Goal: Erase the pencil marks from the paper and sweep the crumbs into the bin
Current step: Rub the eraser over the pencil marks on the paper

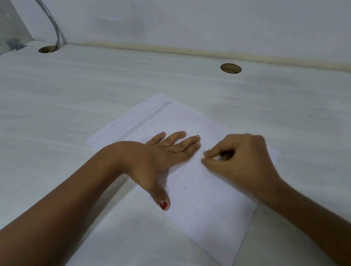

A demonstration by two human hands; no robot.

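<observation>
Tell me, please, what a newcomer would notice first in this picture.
The two hands at centre stand out first: the left hand lies flat on the white paper, its red-nailed thumb spread toward the viewer. Beside it, the right hand pinches a small pale object, too blurred to name. Behind them, two round holes pierce the pale desk near the wall.

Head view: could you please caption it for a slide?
Left hand presses the paper flat; right hand pinches a small object on it.

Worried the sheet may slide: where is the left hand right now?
In the head view the left hand lies flat on the paper, centre frame, its fingertips just left of the right hand, which pinches an eraser.
</observation>
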